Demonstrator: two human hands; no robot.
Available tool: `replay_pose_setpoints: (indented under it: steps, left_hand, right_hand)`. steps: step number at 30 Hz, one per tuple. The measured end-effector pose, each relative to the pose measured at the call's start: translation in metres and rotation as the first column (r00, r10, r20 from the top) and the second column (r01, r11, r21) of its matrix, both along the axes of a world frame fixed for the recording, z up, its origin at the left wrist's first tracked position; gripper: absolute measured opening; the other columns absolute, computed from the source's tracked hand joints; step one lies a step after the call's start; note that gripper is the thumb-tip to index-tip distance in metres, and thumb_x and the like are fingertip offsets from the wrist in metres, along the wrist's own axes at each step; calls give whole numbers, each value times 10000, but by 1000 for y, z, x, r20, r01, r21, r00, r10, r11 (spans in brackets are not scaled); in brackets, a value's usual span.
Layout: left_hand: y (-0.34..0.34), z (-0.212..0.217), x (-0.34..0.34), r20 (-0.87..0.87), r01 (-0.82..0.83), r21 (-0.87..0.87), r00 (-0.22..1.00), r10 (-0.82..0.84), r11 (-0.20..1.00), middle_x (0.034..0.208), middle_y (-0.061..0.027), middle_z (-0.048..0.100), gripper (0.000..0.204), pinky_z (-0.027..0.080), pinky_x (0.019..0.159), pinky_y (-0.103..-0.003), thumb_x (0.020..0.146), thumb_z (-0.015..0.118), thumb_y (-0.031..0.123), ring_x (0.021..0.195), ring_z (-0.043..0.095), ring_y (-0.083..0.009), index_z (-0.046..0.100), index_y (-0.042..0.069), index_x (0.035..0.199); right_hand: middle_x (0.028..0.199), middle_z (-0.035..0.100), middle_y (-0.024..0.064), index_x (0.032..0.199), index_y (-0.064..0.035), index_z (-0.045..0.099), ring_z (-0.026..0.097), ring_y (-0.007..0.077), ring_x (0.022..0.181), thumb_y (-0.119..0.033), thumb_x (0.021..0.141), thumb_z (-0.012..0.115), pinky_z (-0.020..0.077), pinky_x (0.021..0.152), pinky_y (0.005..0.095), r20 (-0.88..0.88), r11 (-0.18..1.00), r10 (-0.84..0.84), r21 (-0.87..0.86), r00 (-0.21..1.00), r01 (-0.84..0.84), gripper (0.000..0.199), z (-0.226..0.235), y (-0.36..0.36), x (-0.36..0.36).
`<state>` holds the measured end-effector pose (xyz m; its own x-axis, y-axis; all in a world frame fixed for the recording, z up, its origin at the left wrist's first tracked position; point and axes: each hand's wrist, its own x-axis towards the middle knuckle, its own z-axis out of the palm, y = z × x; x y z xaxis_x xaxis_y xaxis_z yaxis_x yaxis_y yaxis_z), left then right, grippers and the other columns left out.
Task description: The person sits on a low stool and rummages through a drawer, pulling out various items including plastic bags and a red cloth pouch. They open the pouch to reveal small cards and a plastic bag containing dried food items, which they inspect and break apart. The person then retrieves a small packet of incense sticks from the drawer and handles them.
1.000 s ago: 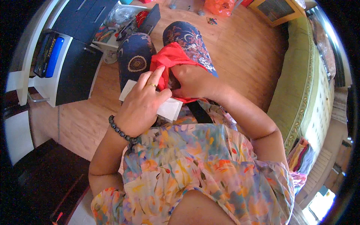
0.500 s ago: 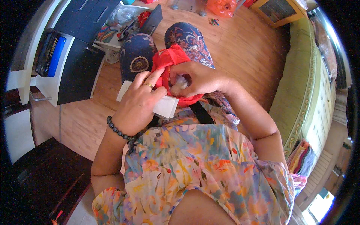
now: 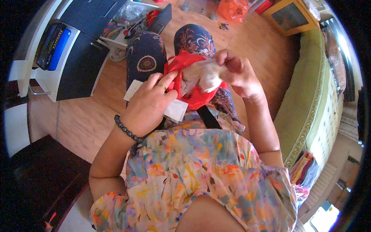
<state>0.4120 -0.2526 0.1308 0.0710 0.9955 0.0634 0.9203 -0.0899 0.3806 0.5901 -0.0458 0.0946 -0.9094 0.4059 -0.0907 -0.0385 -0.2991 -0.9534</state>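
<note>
Sitting on our lap, across the patterned trousers (image 3: 147, 62), is a red plastic bag (image 3: 185, 65), crumpled and open at the top. Out of its mouth comes a pale, whitish clear wrap or bag (image 3: 203, 75); what it contains we cannot tell.

Right hand (image 3: 239, 75): fingers bent and pinched shut on the upper end of the pale wrap, just above the red bag. The grip is closed on it.

Left hand (image 3: 148, 104): lies flat over a white rectangular packet (image 3: 176, 110) that rests on our left thigh, pressing it down, while the thumb and forefinger reach forward and close on the near edge of the red bag. A ring shows on one finger, and a bracelet of dark beads (image 3: 125, 129) sits on the wrist.

Near items: a flowered blouse (image 3: 201, 170) in many colours fills the lower part of the view; a black strap (image 3: 206, 116) runs down from beneath the red bag.

Surroundings: a wooden floor (image 3: 81, 116) under our legs. To our left, a dark cabinet (image 3: 81, 65) with a white frame, holding a blue object (image 3: 60, 48) on its top shelf. Ahead, a low white table (image 3: 116, 40) heaped with mixed things, and an orange bag (image 3: 232, 9) on the floor beyond it. To our right, a green sofa (image 3: 305, 104), with folded coloured cloths (image 3: 303, 170) at its near end.
</note>
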Motion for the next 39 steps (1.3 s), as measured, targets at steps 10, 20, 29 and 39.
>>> replay_pose_setpoints:
  steps: [10,20,29,39]
  left_hand:
    - [7,-23,-2,64,18,-39,998,-15,999,1322,-187,434,272,412,956,-411,687,559,-42,1129,442,-373,594,27,948]
    - [7,-34,-15,406,0,73,914,-30,997,1257,-138,552,324,416,940,-371,756,645,57,1061,546,-308,608,57,1077]
    - [65,-17,20,248,-229,120,949,194,966,1037,-169,548,678,450,846,-404,592,820,159,985,547,-344,495,57,1178]
    - [86,-75,-30,933,-244,-348,5,360,905,935,-35,639,281,487,744,-239,847,640,148,830,602,-93,608,13,1092]
  right_hand:
    - [1048,626,166,1100,48,562,585,298,975,-269,740,571,434,914,421,-152,793,-298,-590,942,155,480,-45,15,8]
    - [1040,639,160,1056,28,585,581,307,1004,-292,800,503,458,892,415,-75,697,-365,-683,928,219,418,-59,17,8]
    - [1114,606,133,1113,-10,561,561,282,1049,-251,904,448,470,899,426,-96,695,-364,-691,927,202,338,-41,10,-2]
    - [1034,626,133,1130,8,543,613,234,921,-292,965,436,548,741,361,153,853,-312,-390,938,348,359,-39,15,-11]
